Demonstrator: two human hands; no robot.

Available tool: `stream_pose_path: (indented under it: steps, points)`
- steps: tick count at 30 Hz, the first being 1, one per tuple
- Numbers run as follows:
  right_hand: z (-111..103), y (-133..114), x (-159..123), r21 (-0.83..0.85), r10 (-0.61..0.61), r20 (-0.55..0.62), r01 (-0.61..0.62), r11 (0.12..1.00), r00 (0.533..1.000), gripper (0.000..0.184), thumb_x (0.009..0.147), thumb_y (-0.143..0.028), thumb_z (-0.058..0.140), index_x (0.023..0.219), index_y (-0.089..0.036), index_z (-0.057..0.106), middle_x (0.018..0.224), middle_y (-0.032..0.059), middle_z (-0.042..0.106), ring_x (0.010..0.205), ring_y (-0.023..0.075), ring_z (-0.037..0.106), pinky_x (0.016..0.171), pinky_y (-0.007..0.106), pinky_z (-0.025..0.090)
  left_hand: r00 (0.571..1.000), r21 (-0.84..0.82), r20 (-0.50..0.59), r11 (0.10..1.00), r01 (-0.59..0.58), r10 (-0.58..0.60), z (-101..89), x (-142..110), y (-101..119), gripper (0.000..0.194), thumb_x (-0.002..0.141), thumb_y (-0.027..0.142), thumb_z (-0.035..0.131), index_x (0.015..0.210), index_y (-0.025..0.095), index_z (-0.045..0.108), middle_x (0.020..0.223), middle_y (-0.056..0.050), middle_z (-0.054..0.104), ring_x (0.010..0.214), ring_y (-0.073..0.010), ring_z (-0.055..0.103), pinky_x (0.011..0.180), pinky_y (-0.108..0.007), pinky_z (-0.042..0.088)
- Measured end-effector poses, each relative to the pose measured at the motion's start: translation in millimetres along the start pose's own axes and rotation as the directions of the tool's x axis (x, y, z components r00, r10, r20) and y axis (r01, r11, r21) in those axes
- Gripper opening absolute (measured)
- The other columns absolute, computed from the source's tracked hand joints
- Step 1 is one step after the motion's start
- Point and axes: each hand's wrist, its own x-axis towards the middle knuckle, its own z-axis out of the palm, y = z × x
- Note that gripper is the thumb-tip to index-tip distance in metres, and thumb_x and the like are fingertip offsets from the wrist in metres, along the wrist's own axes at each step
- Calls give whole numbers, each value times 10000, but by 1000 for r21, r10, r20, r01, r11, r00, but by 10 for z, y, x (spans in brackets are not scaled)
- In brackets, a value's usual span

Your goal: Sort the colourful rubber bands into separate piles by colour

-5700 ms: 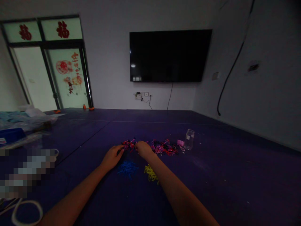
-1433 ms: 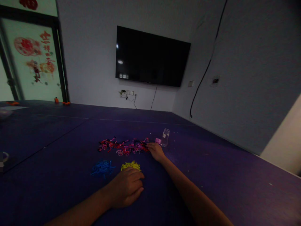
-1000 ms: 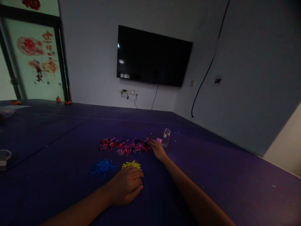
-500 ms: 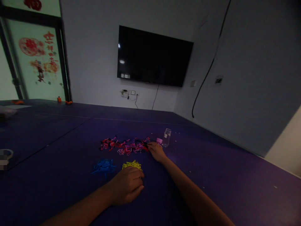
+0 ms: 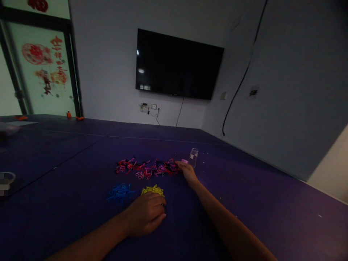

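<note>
My left hand (image 5: pixel 148 213) rests on the purple mat at the near edge of a pile of small yellow elastic bands (image 5: pixel 153 189), its fingers loosely bent and a little apart. I see nothing held in it. To its left lies a pile of blue elastic bands (image 5: pixel 120 192). My right hand (image 5: pixel 188 172) is at the right end of a wide spread of red, pink and black elastic bands (image 5: pixel 146 169). Its fingers are stretched out, with nothing visible in them. Just behind that hand are a pink lid (image 5: pixel 184 161) and an upright clear jar (image 5: pixel 194 156), partly hidden.
The purple mat (image 5: pixel 81 152) reaches back to the walls. A round, light-coloured item (image 5: pixel 10 177) is at the left edge. A black television (image 5: pixel 179 67) hangs on the back wall, and a black cable (image 5: pixel 236 94) hangs down the right wall.
My right hand has shifted slightly right, off the end of the mixed bands, uncovering some and now partly hiding the jar's base. My left hand has stayed in place.
</note>
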Motion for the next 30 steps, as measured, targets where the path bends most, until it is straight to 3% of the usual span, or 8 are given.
stream_pose_path:
  steps: [4,9,14,30]
  points:
    - [-11,23,-3,153,88,-68,-77,985,994,405,612,-501,691,822,-159,741,901,79,728,802,225,666,765,355,527,1000,8,-3,1000,-2,2,-5,-5,13,151,887,188,413,821,164,547,948,-74,632,877,-179,577,806,-329,443]
    - [-46,72,8,250,168,-149,-128,960,975,322,504,-286,792,781,-128,743,711,66,722,619,188,654,641,308,545,1000,3,13,1000,6,-6,-14,-11,11,152,888,188,416,815,162,546,957,-74,633,882,-177,578,803,-321,447]
    - [-63,108,11,308,192,-158,-137,941,969,287,513,-202,786,780,-110,737,651,64,707,581,176,649,610,297,554,1000,-2,22,1000,8,-8,-24,-3,4,159,895,194,402,824,162,541,956,-69,632,893,-181,578,814,-328,446]
    - [-34,115,11,384,165,-98,-115,916,981,218,618,-178,764,822,-131,703,716,67,702,694,202,689,625,301,602,999,11,34,1000,3,-4,-22,-8,9,167,899,203,395,825,160,538,923,-68,628,853,-176,576,784,-320,446]
